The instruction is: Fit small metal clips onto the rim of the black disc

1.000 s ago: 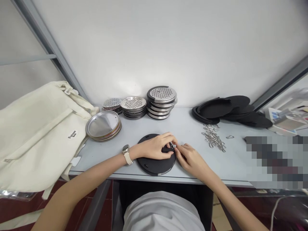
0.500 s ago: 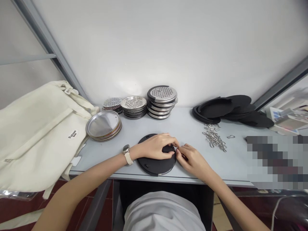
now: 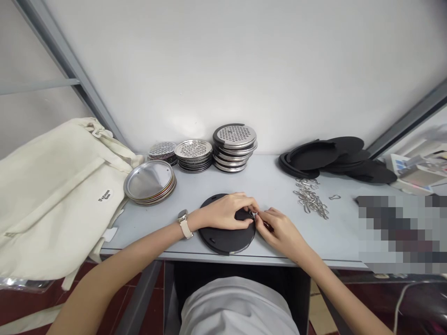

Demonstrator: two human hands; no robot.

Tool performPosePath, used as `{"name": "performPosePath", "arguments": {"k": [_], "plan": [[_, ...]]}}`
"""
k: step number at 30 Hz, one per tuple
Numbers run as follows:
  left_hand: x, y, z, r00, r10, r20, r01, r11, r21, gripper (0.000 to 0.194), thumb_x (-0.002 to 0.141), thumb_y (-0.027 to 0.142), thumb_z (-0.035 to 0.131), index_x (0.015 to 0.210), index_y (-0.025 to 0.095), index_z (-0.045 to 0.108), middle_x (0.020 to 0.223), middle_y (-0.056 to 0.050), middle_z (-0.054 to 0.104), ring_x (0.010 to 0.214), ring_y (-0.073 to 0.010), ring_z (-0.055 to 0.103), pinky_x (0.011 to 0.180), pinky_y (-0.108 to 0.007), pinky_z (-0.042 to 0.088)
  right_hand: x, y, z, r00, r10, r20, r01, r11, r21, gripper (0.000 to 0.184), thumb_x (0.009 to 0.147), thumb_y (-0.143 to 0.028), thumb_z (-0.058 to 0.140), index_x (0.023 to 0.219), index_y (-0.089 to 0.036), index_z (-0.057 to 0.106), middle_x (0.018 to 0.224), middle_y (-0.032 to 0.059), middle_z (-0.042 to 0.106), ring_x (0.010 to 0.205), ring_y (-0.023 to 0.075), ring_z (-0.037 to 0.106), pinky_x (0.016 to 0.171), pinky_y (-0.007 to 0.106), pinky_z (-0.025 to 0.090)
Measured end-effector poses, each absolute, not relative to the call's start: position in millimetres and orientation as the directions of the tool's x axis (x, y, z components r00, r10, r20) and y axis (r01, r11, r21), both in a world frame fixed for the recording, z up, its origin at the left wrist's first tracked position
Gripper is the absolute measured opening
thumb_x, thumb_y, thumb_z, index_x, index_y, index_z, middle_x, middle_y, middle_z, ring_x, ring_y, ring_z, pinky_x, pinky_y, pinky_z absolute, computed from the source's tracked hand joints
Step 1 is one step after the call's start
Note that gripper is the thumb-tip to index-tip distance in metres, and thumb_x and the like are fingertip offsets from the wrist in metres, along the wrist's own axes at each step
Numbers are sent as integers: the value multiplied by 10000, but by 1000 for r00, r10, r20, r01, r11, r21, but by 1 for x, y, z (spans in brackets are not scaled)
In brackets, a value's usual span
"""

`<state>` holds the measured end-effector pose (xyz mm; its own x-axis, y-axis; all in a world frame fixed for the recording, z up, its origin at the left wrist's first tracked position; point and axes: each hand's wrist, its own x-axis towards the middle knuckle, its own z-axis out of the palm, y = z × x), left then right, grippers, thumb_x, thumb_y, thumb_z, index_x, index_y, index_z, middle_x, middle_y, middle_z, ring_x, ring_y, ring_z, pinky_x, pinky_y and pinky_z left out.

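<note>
The left hand (image 3: pixel 230 211) lies palm down across the black disc (image 3: pixel 226 242), with thumb and forefinger curled nearly together around a dark tab (image 3: pixel 241 214) at the disc's right edge. The right hand (image 3: pixel 277 228) has its thumb and fingertips pinched close on a small metal part (image 3: pixel 252 215) at that tab. The fingers cover most of this joint; the part is probably a clip, but its seating cannot be confirmed.

The black disc lies flat on the counter (image 3: pixel 272 186), near the front edge, directly before the person. The step in hand is judged to be fitting the metal part to the tab. The next move calls for a steady left hold and a small, precise right-hand push or turn.

Right of the hands: a pile of clips (image 3: pixel 310 200), with a single clip (image 3: pixel 334 197) lying apart. Behind the pile: overlapping black covers (image 3: pixel 314 158).

Along the wall: three stacks of perforated discs, the right one (image 3: pixel 235 135) tallest, beside the middle one (image 3: pixel 193 150) and the left one (image 3: pixel 162 149). Nearer, on the left: plain discs (image 3: pixel 148 179) next to a cream bag (image 3: pixel 70 195).
</note>
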<state>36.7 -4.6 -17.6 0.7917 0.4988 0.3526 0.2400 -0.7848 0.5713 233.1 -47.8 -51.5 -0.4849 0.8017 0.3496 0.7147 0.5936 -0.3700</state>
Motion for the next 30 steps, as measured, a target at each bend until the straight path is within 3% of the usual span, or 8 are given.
{"name": "performPosePath", "arguments": {"k": [8, 16, 30], "plan": [[37, -6, -16, 793, 505, 341, 241, -774, 586, 271, 740, 84, 583, 998, 167, 562, 915, -39, 640, 862, -161, 558, 862, -285, 436, 232, -47, -50, -506, 776, 377, 708, 623, -332, 259, 933, -216, 378, 731, -192, 539, 540, -2, 511, 536, 161, 467, 597, 290, 376], [37, -6, -17, 805, 498, 324, 257, -783, 566, 259, 751, 106, 579, 1000, 176, 558, 949, -41, 646, 902, -176, 562, 881, -303, 424, 233, -47, -50, -494, 798, 345, 724, 597, -345, 360, 945, -239, 360, 603, -201, 468, 520, 3, 470, 547, 161, 470, 589, 287, 374], [37, -7, -14, 806, 498, 320, 237, -767, 596, 277, 758, 73, 561, 1017, 171, 570, 925, -44, 628, 886, -167, 558, 849, -279, 441, 233, -47, -50, -486, 793, 368, 729, 600, -330, 352, 926, -233, 392, 582, -205, 463, 506, 1, 472, 535, 159, 468, 573, 284, 368]]}}
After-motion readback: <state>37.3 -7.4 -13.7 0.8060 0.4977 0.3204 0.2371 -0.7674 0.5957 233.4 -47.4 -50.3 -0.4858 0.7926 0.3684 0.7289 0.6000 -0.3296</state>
